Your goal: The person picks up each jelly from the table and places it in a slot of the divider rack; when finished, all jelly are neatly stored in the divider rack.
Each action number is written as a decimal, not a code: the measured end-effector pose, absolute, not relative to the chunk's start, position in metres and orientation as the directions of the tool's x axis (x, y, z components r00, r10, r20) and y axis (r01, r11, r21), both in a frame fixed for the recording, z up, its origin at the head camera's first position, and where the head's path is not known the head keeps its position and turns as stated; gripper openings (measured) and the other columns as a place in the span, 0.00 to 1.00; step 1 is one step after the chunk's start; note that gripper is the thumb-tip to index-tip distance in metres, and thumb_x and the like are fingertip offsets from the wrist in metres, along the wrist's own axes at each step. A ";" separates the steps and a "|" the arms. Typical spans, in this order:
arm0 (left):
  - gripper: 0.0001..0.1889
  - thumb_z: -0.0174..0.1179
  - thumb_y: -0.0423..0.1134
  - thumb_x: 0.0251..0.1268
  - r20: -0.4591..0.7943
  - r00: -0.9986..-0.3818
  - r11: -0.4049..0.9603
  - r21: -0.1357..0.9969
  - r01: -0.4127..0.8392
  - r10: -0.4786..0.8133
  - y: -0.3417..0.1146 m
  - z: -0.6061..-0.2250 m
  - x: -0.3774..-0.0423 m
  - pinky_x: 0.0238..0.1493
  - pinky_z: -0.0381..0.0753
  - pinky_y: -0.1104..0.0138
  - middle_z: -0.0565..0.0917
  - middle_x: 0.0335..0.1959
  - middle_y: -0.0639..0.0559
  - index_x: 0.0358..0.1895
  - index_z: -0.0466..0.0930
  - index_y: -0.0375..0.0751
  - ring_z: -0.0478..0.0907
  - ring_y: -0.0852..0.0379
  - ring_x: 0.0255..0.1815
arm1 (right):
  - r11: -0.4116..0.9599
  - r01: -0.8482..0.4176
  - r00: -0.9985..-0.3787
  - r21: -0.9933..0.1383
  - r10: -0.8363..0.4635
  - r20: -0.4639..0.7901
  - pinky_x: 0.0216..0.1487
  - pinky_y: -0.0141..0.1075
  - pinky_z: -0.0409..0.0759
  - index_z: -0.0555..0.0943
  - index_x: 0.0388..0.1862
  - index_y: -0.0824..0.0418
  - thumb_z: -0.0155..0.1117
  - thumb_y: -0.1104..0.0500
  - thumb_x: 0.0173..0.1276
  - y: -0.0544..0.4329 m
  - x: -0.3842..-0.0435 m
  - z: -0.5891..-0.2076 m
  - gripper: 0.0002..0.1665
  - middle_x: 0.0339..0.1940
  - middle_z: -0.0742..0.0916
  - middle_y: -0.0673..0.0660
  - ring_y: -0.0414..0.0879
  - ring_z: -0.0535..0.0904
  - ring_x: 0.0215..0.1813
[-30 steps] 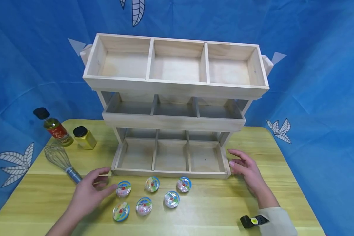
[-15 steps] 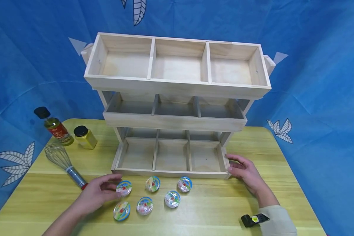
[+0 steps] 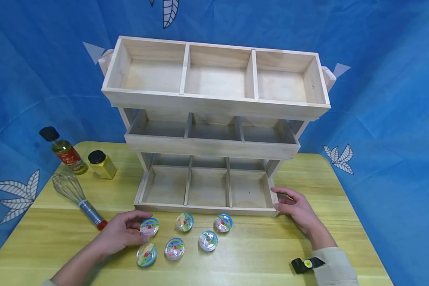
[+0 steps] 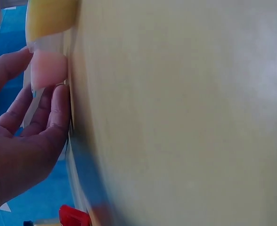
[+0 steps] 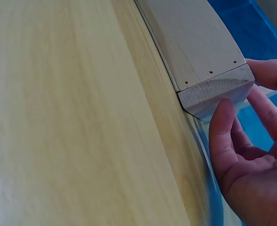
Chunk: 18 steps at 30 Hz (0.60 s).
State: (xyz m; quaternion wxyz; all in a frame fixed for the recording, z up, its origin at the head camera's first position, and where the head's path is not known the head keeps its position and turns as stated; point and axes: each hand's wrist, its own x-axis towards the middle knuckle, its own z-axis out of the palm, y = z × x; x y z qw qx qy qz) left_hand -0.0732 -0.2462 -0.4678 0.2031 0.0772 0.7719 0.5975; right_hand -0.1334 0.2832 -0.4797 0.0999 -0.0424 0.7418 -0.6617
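A small pink jelly cup (image 3: 149, 227) with a printed, blue-edged lid stands on the table at the left of the group. My left hand (image 3: 119, 232) has its thumb and fingers on either side of this cup, pinching it; the left wrist view shows the pink cup (image 4: 49, 70) between the fingertips. My right hand (image 3: 298, 210) holds the right end of the three-tier wooden rack (image 3: 214, 147) at its lowest tier. In the right wrist view, the thumb lies against the end of the wooden rack (image 5: 218, 92), with the index finger at its upper edge.
Several more jelly cups (image 3: 174, 249) stand in front of the rack. To the left lie a whisk (image 3: 89, 210) with a red handle end, a square yellow jar (image 3: 103, 166) and an oil bottle (image 3: 69, 156). Blue cloth (image 3: 386, 99) hangs behind the table.
My left hand has moved right and closed around the leftmost pink jelly cup, uncovering the whisk's red end. My right hand has come in against the rack's lower right end.
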 end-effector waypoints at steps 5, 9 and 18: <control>0.32 0.75 0.28 0.51 -0.193 -0.902 0.271 0.959 -0.089 0.387 -0.245 -0.468 -0.074 0.42 0.85 0.63 0.82 0.45 0.38 0.61 0.73 0.24 0.82 0.44 0.42 | 0.115 0.070 -0.975 -0.991 -0.201 -0.092 0.40 0.37 0.84 0.72 0.66 0.73 0.69 0.70 0.64 0.284 -0.134 -0.480 0.32 0.58 0.76 0.67 0.49 0.80 0.46; 0.31 0.75 0.29 0.52 -0.156 -0.906 0.280 0.959 -0.044 0.394 -0.243 -0.470 -0.074 0.41 0.85 0.63 0.82 0.45 0.37 0.59 0.74 0.24 0.83 0.46 0.39 | 0.116 0.074 -0.974 -0.990 -0.204 -0.097 0.40 0.38 0.85 0.72 0.67 0.72 0.69 0.70 0.64 0.285 -0.134 -0.481 0.32 0.59 0.75 0.66 0.49 0.80 0.47; 0.29 0.75 0.27 0.50 -0.099 -0.928 0.249 0.969 -0.006 0.360 -0.242 -0.474 -0.073 0.40 0.86 0.63 0.82 0.46 0.36 0.57 0.75 0.25 0.85 0.49 0.39 | 0.112 0.088 -0.974 -0.990 -0.200 -0.109 0.40 0.38 0.85 0.72 0.67 0.72 0.69 0.71 0.64 0.285 -0.134 -0.481 0.32 0.61 0.74 0.72 0.49 0.80 0.47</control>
